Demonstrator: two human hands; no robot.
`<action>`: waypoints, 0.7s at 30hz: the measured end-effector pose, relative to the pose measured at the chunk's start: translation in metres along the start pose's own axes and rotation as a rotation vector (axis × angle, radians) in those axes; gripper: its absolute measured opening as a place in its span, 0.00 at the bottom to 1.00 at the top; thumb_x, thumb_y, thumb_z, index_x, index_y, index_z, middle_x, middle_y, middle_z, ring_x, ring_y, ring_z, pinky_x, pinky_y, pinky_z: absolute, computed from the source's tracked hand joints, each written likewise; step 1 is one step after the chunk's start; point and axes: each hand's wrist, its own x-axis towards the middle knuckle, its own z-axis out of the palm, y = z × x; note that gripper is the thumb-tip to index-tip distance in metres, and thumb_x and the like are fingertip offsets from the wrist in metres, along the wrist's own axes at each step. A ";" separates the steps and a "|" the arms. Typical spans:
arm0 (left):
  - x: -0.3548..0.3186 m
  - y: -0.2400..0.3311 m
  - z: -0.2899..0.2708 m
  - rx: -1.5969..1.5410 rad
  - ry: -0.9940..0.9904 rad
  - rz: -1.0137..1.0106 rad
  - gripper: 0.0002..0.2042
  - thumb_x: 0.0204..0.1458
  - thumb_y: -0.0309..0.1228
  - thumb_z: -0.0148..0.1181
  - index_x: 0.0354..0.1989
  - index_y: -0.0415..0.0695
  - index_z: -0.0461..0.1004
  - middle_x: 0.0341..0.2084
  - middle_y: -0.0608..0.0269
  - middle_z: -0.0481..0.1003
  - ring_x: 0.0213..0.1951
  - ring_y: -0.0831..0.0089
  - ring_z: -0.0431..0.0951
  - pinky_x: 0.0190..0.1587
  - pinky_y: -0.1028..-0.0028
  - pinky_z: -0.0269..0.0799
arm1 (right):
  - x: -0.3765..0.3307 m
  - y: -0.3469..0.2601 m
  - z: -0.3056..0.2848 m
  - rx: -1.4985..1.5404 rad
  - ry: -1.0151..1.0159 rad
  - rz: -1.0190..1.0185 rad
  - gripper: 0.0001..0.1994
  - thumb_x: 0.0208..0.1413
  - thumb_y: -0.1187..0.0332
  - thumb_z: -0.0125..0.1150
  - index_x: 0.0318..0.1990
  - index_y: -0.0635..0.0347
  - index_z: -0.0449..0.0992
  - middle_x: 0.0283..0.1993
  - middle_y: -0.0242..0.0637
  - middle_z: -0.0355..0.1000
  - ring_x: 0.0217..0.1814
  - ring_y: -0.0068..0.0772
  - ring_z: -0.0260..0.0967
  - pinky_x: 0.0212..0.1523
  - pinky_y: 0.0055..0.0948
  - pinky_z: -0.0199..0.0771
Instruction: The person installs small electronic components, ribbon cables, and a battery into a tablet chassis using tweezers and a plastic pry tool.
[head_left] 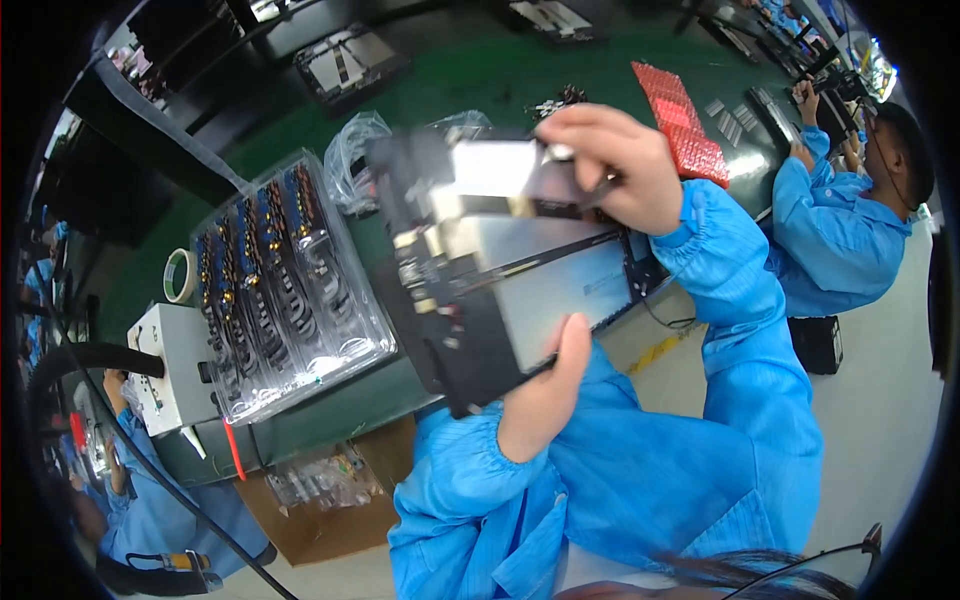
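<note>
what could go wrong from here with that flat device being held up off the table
The flat device is held up near the green table's edge; if the left hand at its lower edge slipped, it might drop. The bare left thumb, at the silver surface, could leave smudges. The clear tray of small parts sits to the left, so a careless swing might knock it.

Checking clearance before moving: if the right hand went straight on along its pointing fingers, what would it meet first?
Probably the black-and-silver device, right by the right hand; blur hides any contact. Beyond it, the clear plastic bag seems in line, though depth is unclear.
</note>
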 end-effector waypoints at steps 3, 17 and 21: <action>0.020 0.042 0.011 0.416 -0.184 0.232 0.26 0.37 0.15 0.54 0.52 0.35 0.64 0.50 0.44 0.64 0.49 0.49 0.68 0.49 0.67 0.66 | 0.008 -0.004 -0.016 0.115 0.352 -0.024 0.16 0.43 0.85 0.50 0.42 0.65 0.73 0.45 0.44 0.69 0.47 0.38 0.68 0.48 0.28 0.68; 0.023 0.026 0.028 1.313 0.245 0.940 0.18 0.44 0.24 0.55 0.46 0.53 0.73 0.50 0.50 0.66 0.50 0.45 0.67 0.42 0.54 0.71 | 0.020 0.021 -0.019 0.242 0.568 0.263 0.17 0.47 0.84 0.46 0.45 0.66 0.72 0.52 0.42 0.66 0.50 0.33 0.66 0.51 0.26 0.64; 0.023 0.018 0.028 1.433 0.299 0.957 0.18 0.48 0.29 0.53 0.49 0.57 0.71 0.47 0.60 0.71 0.47 0.54 0.71 0.42 0.62 0.71 | 0.041 0.000 0.023 0.290 0.577 0.339 0.17 0.47 0.84 0.45 0.45 0.66 0.72 0.52 0.42 0.66 0.51 0.32 0.65 0.51 0.26 0.64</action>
